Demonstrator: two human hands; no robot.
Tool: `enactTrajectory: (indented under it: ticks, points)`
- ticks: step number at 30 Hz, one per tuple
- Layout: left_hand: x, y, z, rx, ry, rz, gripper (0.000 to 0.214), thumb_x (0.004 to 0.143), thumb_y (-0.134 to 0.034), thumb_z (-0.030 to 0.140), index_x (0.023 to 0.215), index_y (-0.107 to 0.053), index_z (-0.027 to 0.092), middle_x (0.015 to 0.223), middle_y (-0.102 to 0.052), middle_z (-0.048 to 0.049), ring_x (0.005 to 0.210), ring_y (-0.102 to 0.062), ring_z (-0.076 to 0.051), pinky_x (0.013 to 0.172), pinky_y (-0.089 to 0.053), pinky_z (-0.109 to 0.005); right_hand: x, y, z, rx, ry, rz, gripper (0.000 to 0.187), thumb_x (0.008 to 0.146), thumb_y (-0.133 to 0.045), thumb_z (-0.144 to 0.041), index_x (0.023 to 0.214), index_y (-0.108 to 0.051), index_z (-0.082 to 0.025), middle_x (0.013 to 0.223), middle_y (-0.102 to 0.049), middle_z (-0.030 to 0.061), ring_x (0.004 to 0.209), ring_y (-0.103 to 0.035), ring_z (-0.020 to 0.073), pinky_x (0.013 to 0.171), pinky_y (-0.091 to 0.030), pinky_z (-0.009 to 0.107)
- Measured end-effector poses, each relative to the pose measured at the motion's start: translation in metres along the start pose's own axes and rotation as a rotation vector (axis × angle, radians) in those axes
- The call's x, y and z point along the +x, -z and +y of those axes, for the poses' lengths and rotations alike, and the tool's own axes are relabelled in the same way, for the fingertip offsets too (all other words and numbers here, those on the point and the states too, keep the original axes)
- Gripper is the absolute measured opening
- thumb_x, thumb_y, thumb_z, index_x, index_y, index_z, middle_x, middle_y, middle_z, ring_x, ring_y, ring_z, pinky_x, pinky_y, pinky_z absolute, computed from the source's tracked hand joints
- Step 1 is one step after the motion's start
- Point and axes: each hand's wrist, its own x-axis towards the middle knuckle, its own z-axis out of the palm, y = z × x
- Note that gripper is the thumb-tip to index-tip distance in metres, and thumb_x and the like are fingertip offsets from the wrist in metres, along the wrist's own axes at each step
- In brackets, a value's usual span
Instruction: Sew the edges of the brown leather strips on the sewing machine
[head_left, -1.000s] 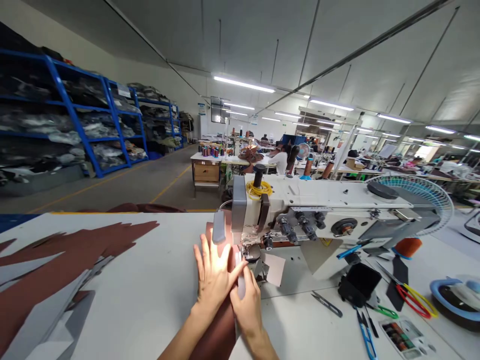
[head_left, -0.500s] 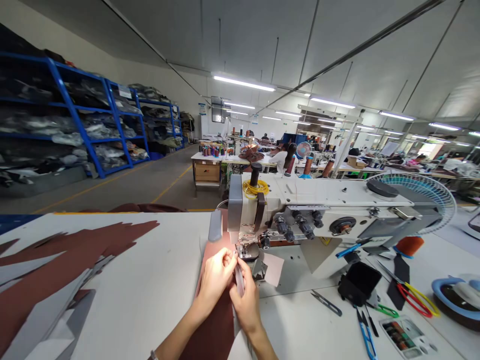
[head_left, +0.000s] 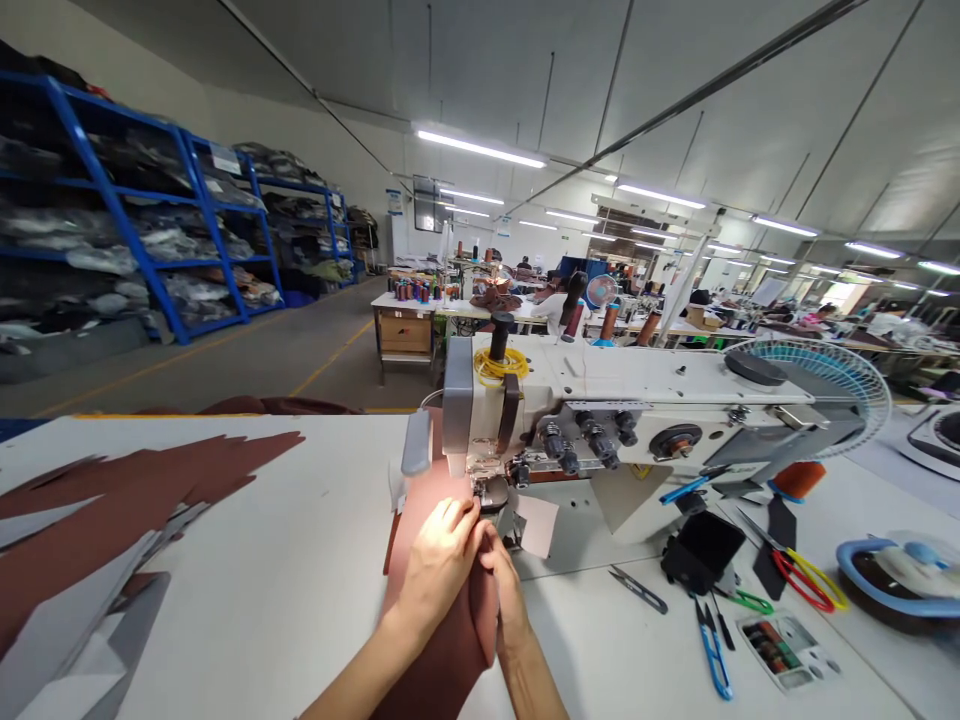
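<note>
A reddish-brown leather-like sheet [head_left: 420,650] lies along the left side of the sewing machine [head_left: 592,385], its far end under the machine head. My left hand [head_left: 439,560] rests on top of the sheet with curled fingers, pinching its right edge just in front of the presser foot [head_left: 489,488]. Close beside it, my right hand [head_left: 506,590] grips the same edge from the right, where the sheet curls upward. Both sets of fingertips nearly meet, and exactly what lies between them is hidden.
Brown and grey cut pieces [head_left: 150,510] are heaped on the left of the table. To the right lie thread snips [head_left: 637,588], a black box [head_left: 703,552], red-and-yellow scissors [head_left: 806,578] and a bobbin tray [head_left: 787,650]. Blue shelves [head_left: 150,195] and a co-worker [head_left: 559,305] are farther back.
The sheet's right edge has curled up between my hands, covering the pale strip seen there earlier. My right hand has turned around that edge. The view has shifted slightly.
</note>
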Motion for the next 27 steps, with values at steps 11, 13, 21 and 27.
enactTrajectory:
  ticks: [11, 13, 21, 27]
  points:
    - [0.005, -0.003, -0.005, -0.061, -0.007, -0.080, 0.031, 0.100, -0.037, 0.029, 0.116, -0.062, 0.018, 0.113, -0.067, -0.0079, 0.105, -0.064, -0.019, 0.090, -0.057, -0.033, 0.009, 0.001, -0.023, -0.140, 0.065, -0.066, 0.055, 0.071, -0.049, -0.021, 0.124, -0.064, -0.024, 0.132, -0.064, 0.0011, 0.129, -0.054, 0.0238, 0.115, -0.036, 0.044]
    - [0.005, -0.003, -0.005, -0.071, 0.004, -0.099, 0.032, 0.100, -0.037, 0.030, 0.117, -0.062, 0.019, 0.114, -0.066, -0.0081, 0.105, -0.064, -0.019, 0.089, -0.057, -0.033, 0.009, 0.001, -0.022, -0.142, 0.054, -0.052, 0.055, 0.071, -0.049, -0.021, 0.124, -0.063, -0.024, 0.132, -0.064, 0.0015, 0.128, -0.054, 0.0231, 0.114, -0.037, 0.043]
    - [0.008, -0.001, -0.006, -0.081, 0.049, -0.161, 0.032, 0.100, -0.035, 0.030, 0.113, -0.063, 0.020, 0.110, -0.066, -0.0073, 0.100, -0.064, -0.019, 0.082, -0.056, -0.030, 0.002, -0.008, -0.034, -0.093, 0.015, -0.095, 0.055, 0.073, -0.047, -0.018, 0.126, -0.061, -0.023, 0.131, -0.065, 0.0017, 0.124, -0.057, 0.0216, 0.113, -0.037, 0.039]
    - [0.007, 0.007, -0.010, 0.000, -0.161, -0.142, 0.030, 0.098, -0.034, 0.020, 0.105, -0.063, 0.019, 0.108, -0.066, -0.0076, 0.103, -0.062, -0.020, 0.084, -0.055, -0.031, 0.002, -0.008, -0.030, -0.086, 0.042, -0.097, 0.048, 0.074, -0.049, -0.019, 0.120, -0.062, -0.023, 0.124, -0.068, 0.0029, 0.114, -0.063, 0.0219, 0.108, -0.041, 0.040]
